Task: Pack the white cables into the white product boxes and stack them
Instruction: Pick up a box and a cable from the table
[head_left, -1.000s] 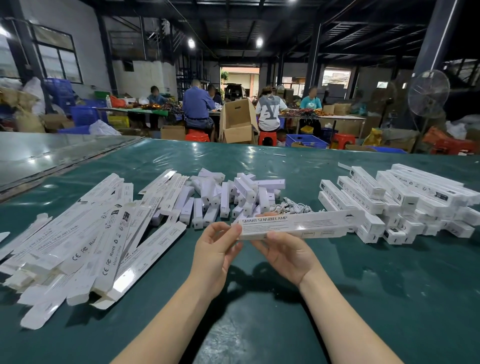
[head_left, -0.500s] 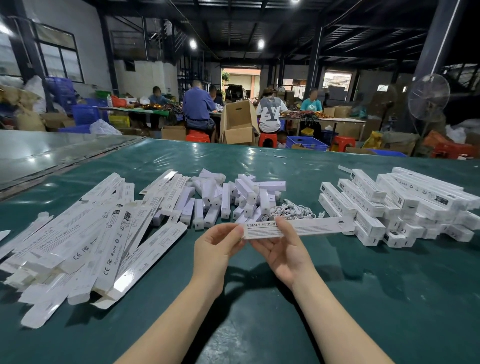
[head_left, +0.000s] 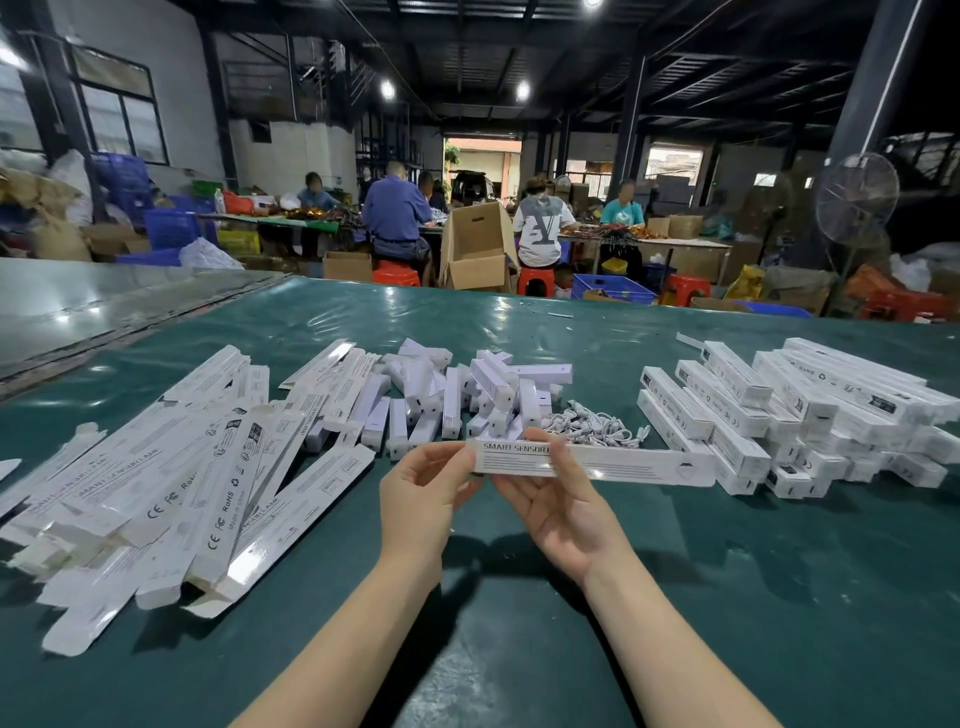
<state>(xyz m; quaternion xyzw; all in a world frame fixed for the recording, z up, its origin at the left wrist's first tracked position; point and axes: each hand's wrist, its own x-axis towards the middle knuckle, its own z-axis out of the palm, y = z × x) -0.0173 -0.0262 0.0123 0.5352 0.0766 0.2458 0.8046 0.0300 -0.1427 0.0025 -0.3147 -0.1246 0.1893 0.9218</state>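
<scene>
Product box, white, long, level above green table: left end pinched in curled fingers of left hand; gripped near that end by right hand, thumb on top, fingers beneath. Heap of white cables on table just behind it. Pile of flat boxes at left. Stack of closed boxes at right.

Packing warehouse (workers, cartons, crates)
</scene>
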